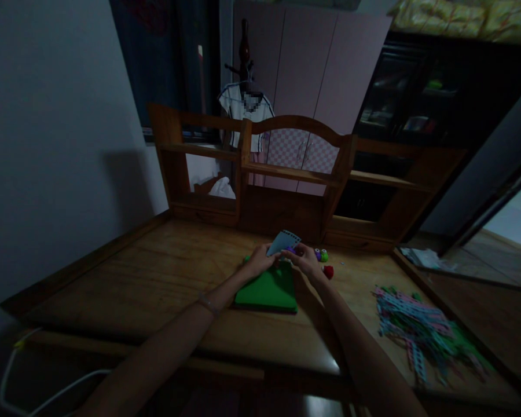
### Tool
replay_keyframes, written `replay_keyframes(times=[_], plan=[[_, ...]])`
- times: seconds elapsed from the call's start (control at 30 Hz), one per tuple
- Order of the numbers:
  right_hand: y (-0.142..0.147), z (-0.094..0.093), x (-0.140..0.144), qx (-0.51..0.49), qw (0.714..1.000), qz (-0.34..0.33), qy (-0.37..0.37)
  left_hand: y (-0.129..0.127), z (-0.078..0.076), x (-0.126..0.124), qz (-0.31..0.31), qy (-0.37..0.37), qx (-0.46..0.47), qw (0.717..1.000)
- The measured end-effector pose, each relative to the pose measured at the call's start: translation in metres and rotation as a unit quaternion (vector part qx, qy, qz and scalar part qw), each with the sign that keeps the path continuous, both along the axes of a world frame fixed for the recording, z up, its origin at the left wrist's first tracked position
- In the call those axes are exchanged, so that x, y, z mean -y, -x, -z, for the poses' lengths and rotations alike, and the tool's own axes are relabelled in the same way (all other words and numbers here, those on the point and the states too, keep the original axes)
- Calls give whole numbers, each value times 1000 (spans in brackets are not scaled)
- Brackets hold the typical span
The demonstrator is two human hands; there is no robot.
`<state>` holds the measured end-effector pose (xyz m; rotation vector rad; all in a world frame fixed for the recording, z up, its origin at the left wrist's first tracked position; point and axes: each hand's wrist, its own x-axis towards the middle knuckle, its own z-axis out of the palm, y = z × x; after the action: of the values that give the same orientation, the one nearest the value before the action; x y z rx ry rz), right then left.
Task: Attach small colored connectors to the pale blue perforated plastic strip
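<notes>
My left hand (261, 260) is closed on a light blue sheet (282, 240) with a row of dark notches or holes along its far edge. Close beside it, my right hand (306, 259) pinches a small purple piece (290, 250) against the sheet's lower right part; its exact kind is too dim to make out. Beneath both hands lies a flat green rectangular slab (267, 292), its far end partly covered by them. Just right of my right hand stand small purple (318, 253) and green (324, 255) pieces with eye-like tops, and a red one (328, 271) lies nearer.
A tangled pile of pink, blue and green strips (417, 321) covers the right side of the wooden table (165, 272). A wooden shelf unit (282, 205) rises along the far edge. To the left is a wall (69, 145); a white cable (65, 391) hangs at lower left.
</notes>
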<state>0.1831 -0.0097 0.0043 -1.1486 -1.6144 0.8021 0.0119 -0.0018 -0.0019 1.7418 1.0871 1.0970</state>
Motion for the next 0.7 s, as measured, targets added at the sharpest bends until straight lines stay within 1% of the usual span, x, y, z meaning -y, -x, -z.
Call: replay_keyframes(times=[0.1, 0.2, 0.3, 0.47, 0.57, 0.7], plan=[[2, -6, 5, -3, 1000, 9, 13, 1, 0, -1, -14, -2, -14, 1000], [4, -9, 8, -24, 999, 8, 26, 3, 2, -4, -30, -24, -19, 999], [8, -11, 11, -38, 998, -15, 39, 4, 3, -7, -45, -54, -25, 997], [14, -15, 14, -45, 995, -84, 39, 8, 4, -10, -100, -77, -47, 991], [14, -14, 14, -38, 995, -85, 40, 9, 5, -13, -117, -80, -52, 988], [12, -10, 13, -54, 993, -90, 50, 9, 4, -13, -129, -74, -34, 988]])
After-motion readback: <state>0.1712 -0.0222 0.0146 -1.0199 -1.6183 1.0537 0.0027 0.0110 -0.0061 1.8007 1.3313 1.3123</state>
